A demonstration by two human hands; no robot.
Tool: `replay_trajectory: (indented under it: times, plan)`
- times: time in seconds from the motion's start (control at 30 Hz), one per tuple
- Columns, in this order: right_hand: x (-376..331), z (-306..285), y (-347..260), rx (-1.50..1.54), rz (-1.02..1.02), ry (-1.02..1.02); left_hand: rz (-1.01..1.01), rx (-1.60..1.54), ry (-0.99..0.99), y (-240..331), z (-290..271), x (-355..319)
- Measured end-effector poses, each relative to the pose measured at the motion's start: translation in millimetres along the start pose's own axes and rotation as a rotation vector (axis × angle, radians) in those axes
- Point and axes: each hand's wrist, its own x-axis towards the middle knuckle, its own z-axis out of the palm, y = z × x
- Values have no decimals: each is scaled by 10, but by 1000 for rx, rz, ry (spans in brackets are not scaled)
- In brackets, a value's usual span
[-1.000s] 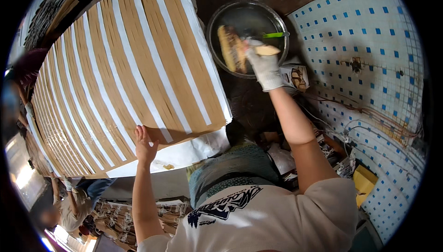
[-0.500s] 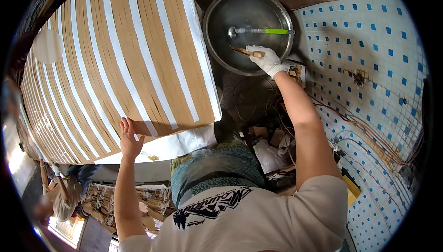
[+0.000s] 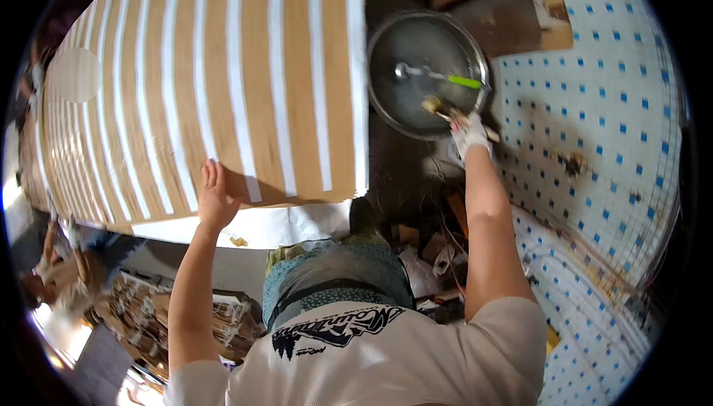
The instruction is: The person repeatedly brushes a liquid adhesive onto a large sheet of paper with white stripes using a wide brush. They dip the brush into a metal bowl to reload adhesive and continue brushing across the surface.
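My right hand [image 3: 469,135], in a white glove, is closed on a paintbrush [image 3: 433,104] over the near right rim of a large metal basin [image 3: 375,101]. The pale bristles point left over the cloudy liquid inside, and the handle end sticks out past my glove. A ladle [image 3: 464,81] with a bright green handle lies in the basin behind the brush. Bare, with fingers stretched out, my left hand [image 3: 217,196] rests on the near edge of a broad sheet of brown strips [image 3: 256,94] separated by white bands. Whether the bristles touch the liquid I cannot tell.
White paper [image 3: 312,222] hangs at the table's near edge. A white wall with small blue tiles [image 3: 594,109] stands at right. Bundled brown material [image 3: 148,317] and another person [image 3: 70,272] are at lower left. Clutter and cables lie below the basin.
The view has shifted, so the table and basin appear farther right. My right hand has drawn toward the basin's near right rim and the brush has turned. My left hand stays on the sheet's edge.
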Motion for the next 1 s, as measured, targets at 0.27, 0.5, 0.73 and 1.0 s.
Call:
replay_trajectory:
  times: [0.27, 0.5, 0.73, 1.0]
  plan:
    - [-192, -425, -20, 109, 53, -238, 5, 50, 12, 23, -113, -25]
    - [-1313, 535, -238, -115, -48, -287, 319, -244, 202, -462, 207, -254]
    - [-3235, 1904, 573, -185, -289, -359, 869, -302, 317, -691, 241, -246]
    - [-5019, 3161, 1923, -358, -478, -655, 853, -722, 640, -2103, -292, -947]
